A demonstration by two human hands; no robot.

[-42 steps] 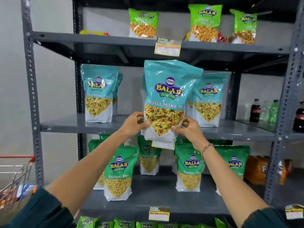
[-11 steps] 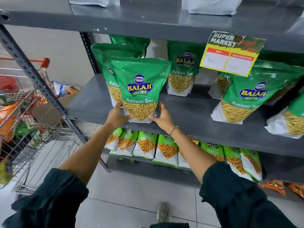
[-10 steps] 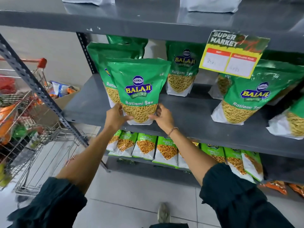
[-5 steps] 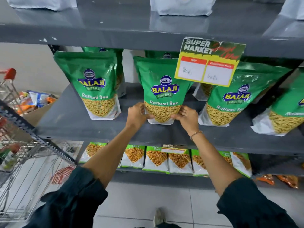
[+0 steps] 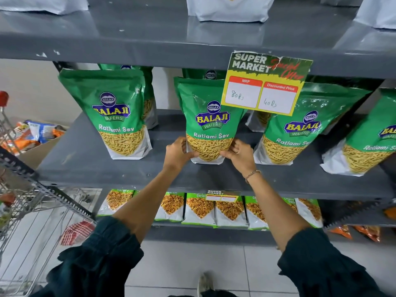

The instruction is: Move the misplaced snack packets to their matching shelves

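Note:
A green Ratlami Sev packet (image 5: 211, 116) stands upright in the middle of the grey shelf (image 5: 85, 159). My left hand (image 5: 177, 152) grips its lower left corner and my right hand (image 5: 240, 155) grips its lower right corner. More green Ratlami Sev packets stand on the same shelf: one to the left (image 5: 116, 112), one to the right (image 5: 295, 127) and one at the far right (image 5: 368, 144). Others stand behind them, mostly hidden.
A supermarket price tag (image 5: 265, 82) hangs from the shelf above and covers the held packet's top right. The lower shelf holds a row of green-and-white packets (image 5: 199, 209). A wire shopping cart (image 5: 23, 211) stands at the left. A box of mixed packets (image 5: 40, 133) sits behind it.
Both hands carried the green packet from the shelf's left end to the middle and set it down upright there. My view has moved closer and to the right.

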